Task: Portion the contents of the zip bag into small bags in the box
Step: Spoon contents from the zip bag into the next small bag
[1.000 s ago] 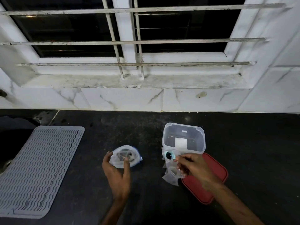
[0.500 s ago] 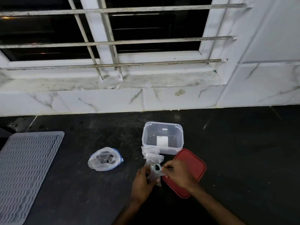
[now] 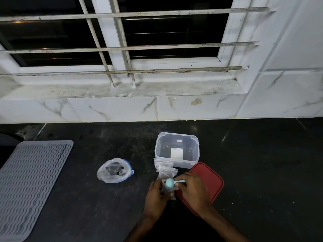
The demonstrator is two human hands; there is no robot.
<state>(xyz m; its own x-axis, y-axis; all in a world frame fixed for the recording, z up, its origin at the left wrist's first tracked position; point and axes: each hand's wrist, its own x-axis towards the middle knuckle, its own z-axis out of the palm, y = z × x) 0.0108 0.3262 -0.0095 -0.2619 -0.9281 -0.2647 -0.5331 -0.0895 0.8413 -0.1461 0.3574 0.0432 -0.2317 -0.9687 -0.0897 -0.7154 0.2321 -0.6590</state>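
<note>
Here, the zip bag lies on the dark table, left of the hands and apart from them. Its mouth is open towards the far right, and dark contents show through the crumpled clear plastic.

To its right, the left hand holds one small bag upright near the table's front. Its grip is closed on the left side of the plastic, with the back of the hand facing up. The right hand comes in from the right with knuckles up, and its grip pinches the handle of a pale blue scoop. The scoop's round bowl sits at the small bag's mouth; what is in the bowl cannot be made out.

Just beyond the hands, a pile of spare small bags leans against the near wall of the clear box, which stands open. The box's red lid lies flat on the table just near of the box, partly under the right hand.

Far to the left lies a grey ribbed mat. At the far side, marble tiles rise to a sill below a barred window.
</note>
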